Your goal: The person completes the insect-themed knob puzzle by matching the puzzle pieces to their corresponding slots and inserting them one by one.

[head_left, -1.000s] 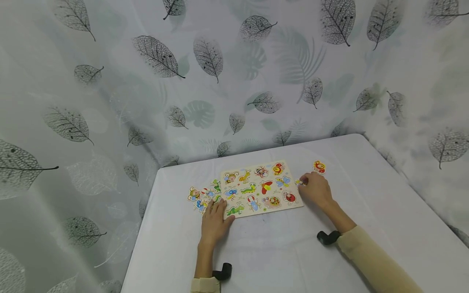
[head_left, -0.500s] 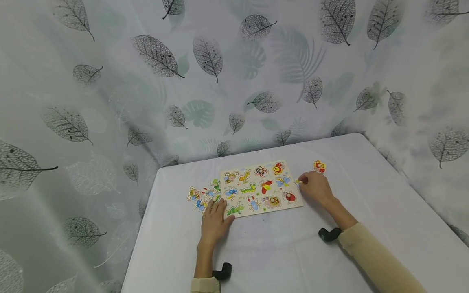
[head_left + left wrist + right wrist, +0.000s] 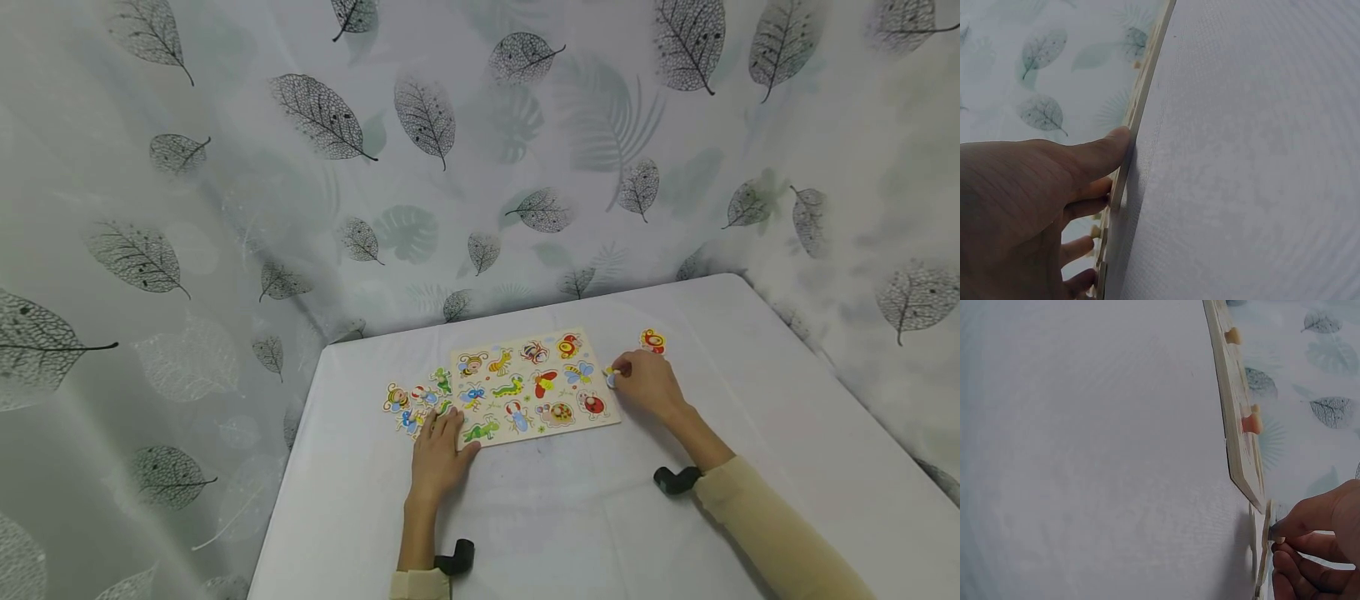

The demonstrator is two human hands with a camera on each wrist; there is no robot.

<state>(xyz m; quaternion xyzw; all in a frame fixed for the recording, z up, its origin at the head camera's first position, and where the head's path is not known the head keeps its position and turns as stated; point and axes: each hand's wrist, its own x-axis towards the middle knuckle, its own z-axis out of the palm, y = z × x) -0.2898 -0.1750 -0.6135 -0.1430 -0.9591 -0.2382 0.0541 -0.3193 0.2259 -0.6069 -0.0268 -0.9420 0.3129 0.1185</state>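
A pale wooden peg puzzle board (image 3: 606,419) with colourful insect pictures lies on the white table. My left hand (image 3: 437,454) rests at its near left corner, the thumb (image 3: 1110,150) against the board's edge and the other fingers reaching over small pieces beside it. Beyond the board's right edge, my right hand (image 3: 648,385) pinches a puzzle piece (image 3: 1264,550) by its knob between thumb and fingers. That piece stands close to the board's right corner, largely covered by the fingers in the head view. A red and yellow puzzle piece (image 3: 652,341) lies just past the right hand.
Left of the board lies a cluster of loose puzzle pieces, among them a bee piece (image 3: 396,397), a blue insect piece (image 3: 411,421) and a green one (image 3: 442,381). Leaf-printed curtains (image 3: 480,167) hang behind the table (image 3: 540,517) and along its sides.
My right wrist has shifted slightly to the right, and a little more of the pinched puzzle piece shows under the fingers. The left hand and the board have stayed in place.
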